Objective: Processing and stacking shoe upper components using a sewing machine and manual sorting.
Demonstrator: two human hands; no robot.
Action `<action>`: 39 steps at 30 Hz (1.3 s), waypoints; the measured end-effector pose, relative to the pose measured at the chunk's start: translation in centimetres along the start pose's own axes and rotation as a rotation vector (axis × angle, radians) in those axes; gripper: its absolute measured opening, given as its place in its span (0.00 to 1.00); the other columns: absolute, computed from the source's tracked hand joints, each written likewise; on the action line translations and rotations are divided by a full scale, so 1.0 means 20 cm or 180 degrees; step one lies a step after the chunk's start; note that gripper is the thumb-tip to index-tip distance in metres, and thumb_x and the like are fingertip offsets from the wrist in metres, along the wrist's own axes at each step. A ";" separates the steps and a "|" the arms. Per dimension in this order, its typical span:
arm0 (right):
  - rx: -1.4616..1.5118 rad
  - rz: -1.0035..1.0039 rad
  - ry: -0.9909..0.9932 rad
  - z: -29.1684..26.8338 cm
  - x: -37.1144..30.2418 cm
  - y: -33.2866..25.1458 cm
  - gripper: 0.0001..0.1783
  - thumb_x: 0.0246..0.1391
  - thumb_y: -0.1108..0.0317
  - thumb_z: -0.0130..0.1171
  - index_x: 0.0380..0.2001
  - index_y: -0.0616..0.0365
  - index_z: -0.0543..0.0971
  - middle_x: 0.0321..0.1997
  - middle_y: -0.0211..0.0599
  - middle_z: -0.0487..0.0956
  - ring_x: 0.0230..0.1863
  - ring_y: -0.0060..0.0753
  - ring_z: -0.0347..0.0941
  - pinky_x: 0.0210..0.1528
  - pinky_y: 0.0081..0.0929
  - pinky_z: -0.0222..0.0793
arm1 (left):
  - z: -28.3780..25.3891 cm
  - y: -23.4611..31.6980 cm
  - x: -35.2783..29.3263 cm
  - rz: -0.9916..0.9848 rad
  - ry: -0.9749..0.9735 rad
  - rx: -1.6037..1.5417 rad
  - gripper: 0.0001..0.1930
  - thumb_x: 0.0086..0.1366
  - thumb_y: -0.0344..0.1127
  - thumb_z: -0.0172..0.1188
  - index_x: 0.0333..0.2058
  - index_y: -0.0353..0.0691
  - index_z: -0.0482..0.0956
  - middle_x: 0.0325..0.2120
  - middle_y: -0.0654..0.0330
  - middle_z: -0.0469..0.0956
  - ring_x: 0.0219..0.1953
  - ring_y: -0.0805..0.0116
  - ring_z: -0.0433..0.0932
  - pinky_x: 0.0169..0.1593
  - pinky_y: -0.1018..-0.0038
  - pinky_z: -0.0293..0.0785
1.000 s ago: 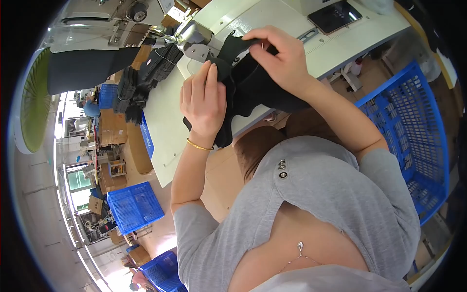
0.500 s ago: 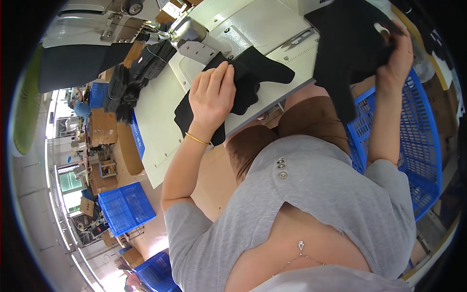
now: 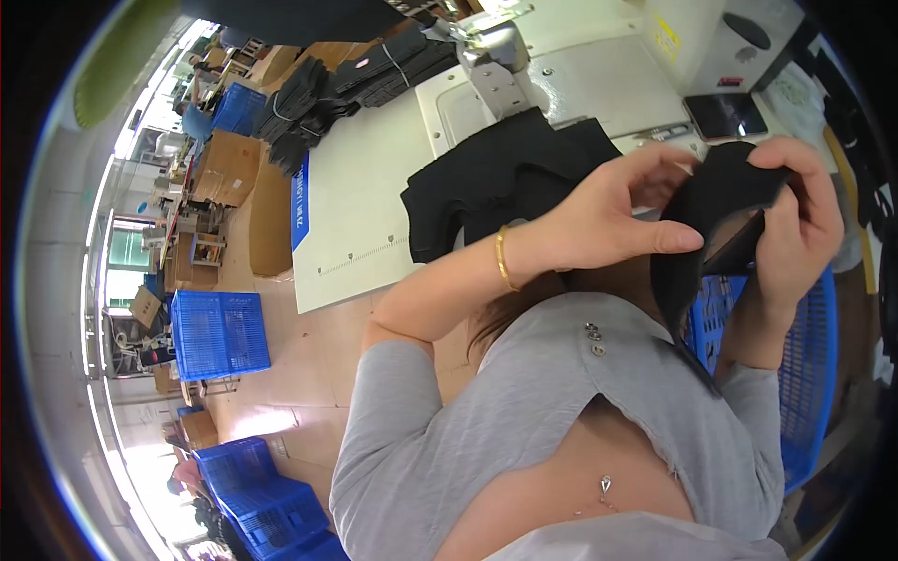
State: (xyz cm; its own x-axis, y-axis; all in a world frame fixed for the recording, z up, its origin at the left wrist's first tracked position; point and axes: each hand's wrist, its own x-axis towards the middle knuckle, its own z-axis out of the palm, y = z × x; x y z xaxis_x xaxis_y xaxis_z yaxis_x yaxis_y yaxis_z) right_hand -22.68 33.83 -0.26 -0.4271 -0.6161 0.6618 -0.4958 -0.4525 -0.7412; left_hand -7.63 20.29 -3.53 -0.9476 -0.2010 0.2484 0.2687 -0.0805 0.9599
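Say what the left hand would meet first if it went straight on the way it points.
The left hand would likely first meet the curved black fabric piece in the right hand; the left thumb overlaps it in view, though contact is unclear.

Black fabric piece (image 3: 716,187), bent, held in the right hand (image 3: 803,220), black pieces (image 3: 496,168) lying on white table (image 3: 355,215)

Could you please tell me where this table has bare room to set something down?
The left part of the white tabletop, between the blue strip, black bundles and loose black pieces, is bare. The right end is crowded: phone, snips and the left hand.
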 end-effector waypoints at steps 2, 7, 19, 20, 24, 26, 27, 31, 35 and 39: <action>-0.0148 -0.0522 0.0556 0.07 0.00 -0.03 0.12 0.54 0.86 0.47 0.38 0.66 0.78 0.38 0.31 0.79 0.37 0.16 0.73 0.41 0.11 0.67 | 0.06 -0.01 0.00 0.0120 0.0353 -0.1118 0.36 0.55 0.24 0.72 0.60 0.36 0.64 0.47 0.60 0.77 0.50 0.72 0.75 0.54 0.76 0.72; -0.0594 -0.0575 0.1298 0.14 0.09 -0.05 0.13 0.62 0.81 0.51 0.47 0.65 0.80 0.35 0.36 0.82 0.36 0.19 0.77 0.43 0.14 0.71 | 0.04 0.13 -0.05 0.0353 0.0688 -0.0883 0.23 0.54 0.23 0.72 0.48 0.36 0.74 0.46 0.63 0.77 0.47 0.75 0.76 0.52 0.78 0.73; 0.0648 -0.0312 0.1200 0.14 0.16 0.08 0.17 0.68 0.69 0.45 0.54 0.66 0.73 0.39 0.40 0.81 0.32 0.17 0.69 0.40 0.13 0.65 | 0.12 0.06 0.02 0.0416 0.1049 0.0315 0.10 0.60 0.28 0.68 0.41 0.36 0.82 0.41 0.60 0.79 0.42 0.74 0.77 0.46 0.74 0.74; 0.0876 -0.0396 0.1191 0.17 0.14 0.04 0.20 0.70 0.65 0.41 0.56 0.68 0.71 0.41 0.43 0.81 0.33 0.19 0.70 0.41 0.15 0.66 | 0.12 0.06 0.03 0.0500 0.1387 0.0118 0.10 0.63 0.29 0.65 0.42 0.34 0.81 0.34 0.64 0.81 0.37 0.79 0.76 0.41 0.77 0.76; 0.0399 -0.0101 0.0184 0.14 0.02 0.13 0.25 0.66 0.59 0.52 0.60 0.63 0.68 0.44 0.39 0.80 0.37 0.22 0.71 0.40 0.19 0.66 | 0.02 0.07 0.04 0.1077 0.1875 0.0034 0.13 0.69 0.27 0.58 0.51 0.36 0.75 0.49 0.60 0.79 0.49 0.73 0.76 0.55 0.74 0.72; -0.0177 0.0493 -0.0001 0.15 -0.04 0.12 0.25 0.55 0.67 0.66 0.53 0.63 0.72 0.38 0.37 0.81 0.37 0.23 0.73 0.43 0.23 0.70 | -0.01 0.04 0.05 0.1155 0.1943 -0.0156 0.14 0.69 0.26 0.56 0.53 0.37 0.74 0.52 0.60 0.78 0.53 0.72 0.75 0.59 0.73 0.68; -0.0389 0.0404 -0.0142 0.16 -0.06 0.12 0.21 0.55 0.66 0.66 0.49 0.63 0.74 0.36 0.40 0.81 0.37 0.22 0.75 0.41 0.25 0.72 | -0.01 0.04 0.06 0.1055 0.1943 -0.0311 0.14 0.69 0.26 0.56 0.53 0.37 0.74 0.52 0.60 0.78 0.53 0.72 0.75 0.59 0.73 0.68; -0.0072 0.0766 -0.0073 0.17 -0.13 0.15 0.16 0.55 0.68 0.65 0.45 0.61 0.76 0.35 0.44 0.81 0.33 0.35 0.80 0.35 0.29 0.74 | -0.05 0.00 0.09 0.0769 0.1879 -0.0694 0.14 0.68 0.25 0.55 0.52 0.37 0.75 0.50 0.61 0.78 0.52 0.69 0.76 0.58 0.72 0.69; -0.0742 0.0027 0.0037 0.17 -0.15 0.18 0.16 0.53 0.70 0.63 0.45 0.59 0.75 0.34 0.46 0.80 0.33 0.49 0.79 0.34 0.35 0.74 | -0.10 -0.04 0.10 0.0591 0.1644 -0.0967 0.15 0.64 0.23 0.55 0.50 0.36 0.76 0.47 0.61 0.80 0.50 0.67 0.77 0.58 0.71 0.70; -0.0772 -0.0051 -0.0045 0.17 -0.12 0.21 0.18 0.52 0.70 0.61 0.47 0.59 0.74 0.34 0.50 0.80 0.34 0.55 0.78 0.35 0.40 0.74 | -0.19 -0.08 0.05 0.0563 0.1328 -0.0925 0.18 0.62 0.22 0.59 0.52 0.37 0.73 0.50 0.59 0.77 0.52 0.69 0.75 0.58 0.72 0.69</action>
State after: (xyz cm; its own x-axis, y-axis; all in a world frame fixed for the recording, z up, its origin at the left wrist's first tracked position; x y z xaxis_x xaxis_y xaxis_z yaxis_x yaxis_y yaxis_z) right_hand -21.19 31.15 -5.37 -0.4080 -0.6197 0.6704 -0.6702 -0.2953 -0.6809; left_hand -8.34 16.58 -5.30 -0.7501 -0.6022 0.2733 0.5109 -0.2652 0.8177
